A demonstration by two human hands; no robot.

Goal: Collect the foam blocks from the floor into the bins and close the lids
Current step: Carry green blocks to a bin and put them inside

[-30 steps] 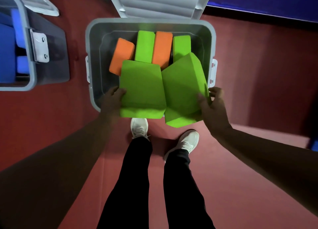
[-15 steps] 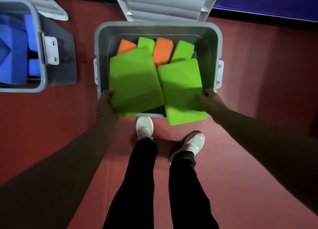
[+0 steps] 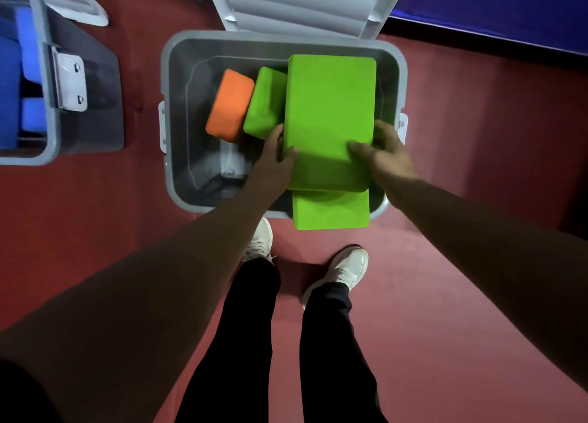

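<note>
Left of left hand (image 3: 270, 168) fingers (image 3: 277, 134): bare bottom of grey bin (image 3: 171, 111), open from above.
Beyond-left of same fingers: orange block (image 3: 230, 104), small green block (image 3: 265, 104), leaning side by side.
Between both hands: top green block (image 3: 331, 120) on lower green block (image 3: 331, 209), filling bin's right half; lower one overhangs near rim.
Right of right hand (image 3: 389, 158) fingers (image 3: 383, 131): bin wall, close.
Beyond: raised lid (image 3: 296, 6).

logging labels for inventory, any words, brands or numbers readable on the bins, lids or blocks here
None can be read. The top green block, the orange block, the gray bin, its lid, the left bin and its latch show plain surfaces, with no print or logo.
</note>
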